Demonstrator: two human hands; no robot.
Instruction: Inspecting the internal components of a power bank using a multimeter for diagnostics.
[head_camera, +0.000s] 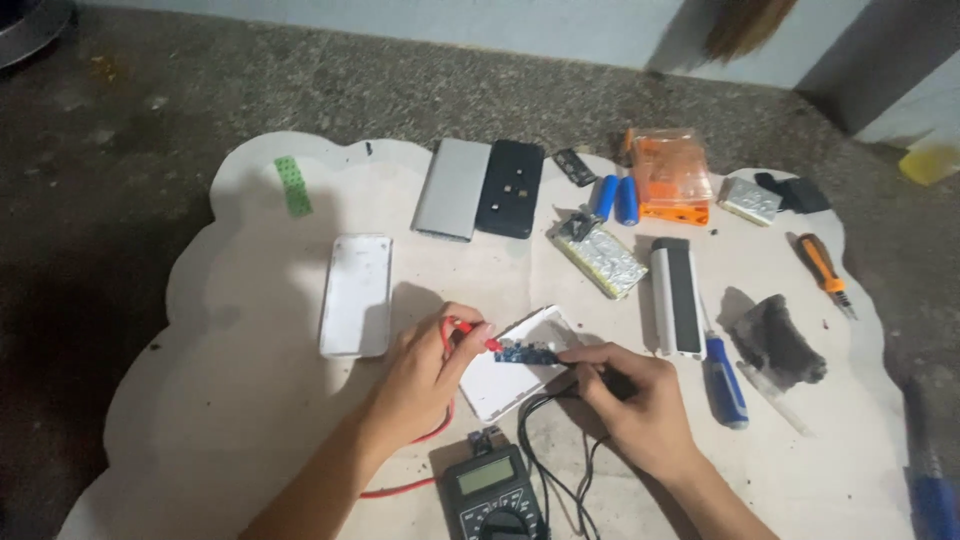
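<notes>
A red probe (470, 330) is pinched in the left hand (425, 375), with the fingers closed around it; its tip is set on the left end of a small blue circuit board (527, 353); a black probe (580, 368) is gripped in the right hand (640, 395), fingers curled tight, and its tip is placed at the right end of the same board; the board is laid on the far edge of an open white case (505, 378), near the middle of the pale mat (230, 400); a dark multimeter (492, 495) is seen at the near edge, between the two arms, and red and black wires are run from it up to the hands; to the left, a white flat cover (356, 295) is laid by itself; farther back, a silver power bank (452, 188) and a black cover (510, 187) are set side by side, touching; to the right of the board, a white and black case (677, 297) is laid, with a blue screwdriver (725, 378) just beside it; two blue battery cells (615, 198) and an orange plastic box (672, 178) are found at the far side; an orange screwdriver (825, 272) is laid far to the right
</notes>
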